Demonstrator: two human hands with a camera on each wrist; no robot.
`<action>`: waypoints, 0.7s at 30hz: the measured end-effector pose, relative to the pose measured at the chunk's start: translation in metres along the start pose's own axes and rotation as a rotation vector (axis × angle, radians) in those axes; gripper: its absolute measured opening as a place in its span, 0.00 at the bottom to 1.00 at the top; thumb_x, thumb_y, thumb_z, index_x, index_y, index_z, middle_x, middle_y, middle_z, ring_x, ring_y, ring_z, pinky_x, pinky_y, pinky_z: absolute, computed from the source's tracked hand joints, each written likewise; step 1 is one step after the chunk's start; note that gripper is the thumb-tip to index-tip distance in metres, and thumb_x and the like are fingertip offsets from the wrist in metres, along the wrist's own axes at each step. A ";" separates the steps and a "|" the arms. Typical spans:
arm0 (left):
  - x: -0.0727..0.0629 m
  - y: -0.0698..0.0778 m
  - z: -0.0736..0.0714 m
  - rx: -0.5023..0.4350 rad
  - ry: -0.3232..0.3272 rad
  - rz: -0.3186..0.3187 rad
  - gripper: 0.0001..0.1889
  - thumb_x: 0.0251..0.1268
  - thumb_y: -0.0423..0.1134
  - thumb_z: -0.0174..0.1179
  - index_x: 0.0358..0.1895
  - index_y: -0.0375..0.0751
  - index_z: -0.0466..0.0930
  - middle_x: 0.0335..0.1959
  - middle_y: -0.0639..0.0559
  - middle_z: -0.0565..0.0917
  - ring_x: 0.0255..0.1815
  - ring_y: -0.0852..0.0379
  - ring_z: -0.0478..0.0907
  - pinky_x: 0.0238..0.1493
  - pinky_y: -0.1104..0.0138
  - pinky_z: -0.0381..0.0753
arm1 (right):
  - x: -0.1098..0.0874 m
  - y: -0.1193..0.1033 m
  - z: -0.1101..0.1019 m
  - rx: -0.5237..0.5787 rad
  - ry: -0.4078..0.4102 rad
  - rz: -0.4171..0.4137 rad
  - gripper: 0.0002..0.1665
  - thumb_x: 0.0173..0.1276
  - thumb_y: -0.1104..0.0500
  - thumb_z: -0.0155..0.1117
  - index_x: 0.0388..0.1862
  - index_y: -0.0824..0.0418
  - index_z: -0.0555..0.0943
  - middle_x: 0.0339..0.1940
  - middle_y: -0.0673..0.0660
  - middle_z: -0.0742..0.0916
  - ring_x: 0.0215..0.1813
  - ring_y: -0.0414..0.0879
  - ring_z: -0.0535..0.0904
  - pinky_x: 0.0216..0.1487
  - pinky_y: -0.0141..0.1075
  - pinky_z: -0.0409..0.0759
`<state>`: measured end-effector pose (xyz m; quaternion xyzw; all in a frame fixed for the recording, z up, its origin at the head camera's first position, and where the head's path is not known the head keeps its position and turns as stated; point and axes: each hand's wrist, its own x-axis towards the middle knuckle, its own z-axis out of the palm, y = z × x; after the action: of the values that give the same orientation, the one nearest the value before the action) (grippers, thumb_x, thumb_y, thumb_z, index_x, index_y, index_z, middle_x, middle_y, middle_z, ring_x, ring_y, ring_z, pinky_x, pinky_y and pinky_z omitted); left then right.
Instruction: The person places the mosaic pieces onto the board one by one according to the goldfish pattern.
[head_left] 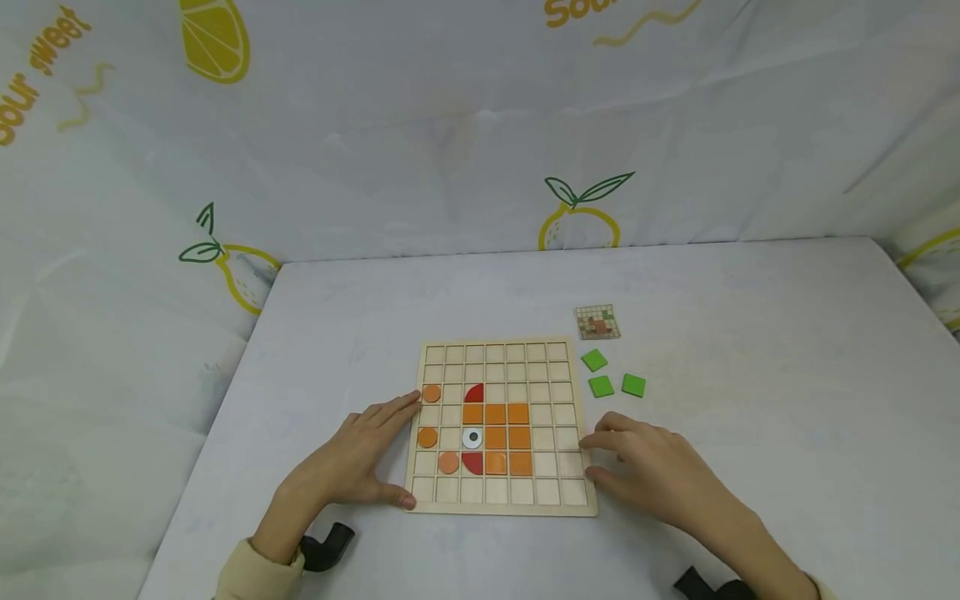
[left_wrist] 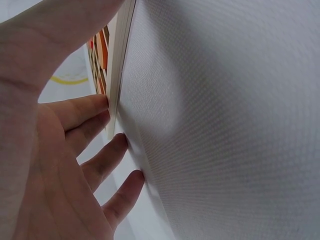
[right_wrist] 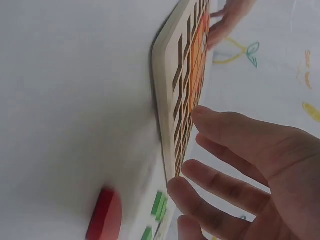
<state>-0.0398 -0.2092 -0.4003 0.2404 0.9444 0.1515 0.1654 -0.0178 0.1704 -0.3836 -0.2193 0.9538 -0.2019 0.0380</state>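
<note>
I see a wooden grid board point(head_left: 501, 425) lying flat on the white table point(head_left: 750, 333), and I place everything else from it. My left hand point(head_left: 358, 458) lies at the board's left edge, fingers straight and spread, fingertips point(left_wrist: 102, 102) touching the rim and the thumb pressed against the near left corner; it grasps nothing. My right hand point(head_left: 652, 475) sits at the board's right edge, fingers loosely extended, fingertips point(right_wrist: 200, 112) against the rim near the lower right corner, with nothing in its grasp.

On the board, orange squares point(head_left: 507, 437) fill a block near the middle, a white ring point(head_left: 472, 437) sits just left of them, red half-rounds point(head_left: 474, 393) lie above and below that ring, and orange discs point(head_left: 431, 393) stand toward the left columns.

Right of the board lie three green tiles point(head_left: 600, 385), and beyond them a small pattern card point(head_left: 597, 322). The right wrist view shows a red piece point(right_wrist: 105, 217) on the table beside the board's edge.
</note>
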 end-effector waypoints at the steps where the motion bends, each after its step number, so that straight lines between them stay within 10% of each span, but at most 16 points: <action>1: 0.000 0.000 0.000 0.001 0.000 -0.001 0.65 0.36 0.64 0.82 0.80 0.41 0.58 0.83 0.48 0.59 0.78 0.42 0.65 0.66 0.41 0.71 | -0.003 0.004 -0.002 0.001 -0.004 -0.003 0.16 0.54 0.55 0.82 0.43 0.48 0.90 0.38 0.40 0.85 0.28 0.28 0.71 0.27 0.26 0.70; 21: 0.000 0.000 0.000 0.008 0.001 0.007 0.65 0.37 0.63 0.82 0.80 0.41 0.58 0.83 0.49 0.59 0.77 0.42 0.66 0.65 0.41 0.72 | -0.040 0.054 -0.012 0.013 -0.223 0.033 0.18 0.52 0.62 0.79 0.40 0.41 0.90 0.42 0.37 0.82 0.32 0.26 0.69 0.30 0.27 0.71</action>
<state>-0.0401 -0.2089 -0.4008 0.2443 0.9442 0.1482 0.1635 -0.0057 0.2370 -0.3946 -0.2245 0.9458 -0.1817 0.1486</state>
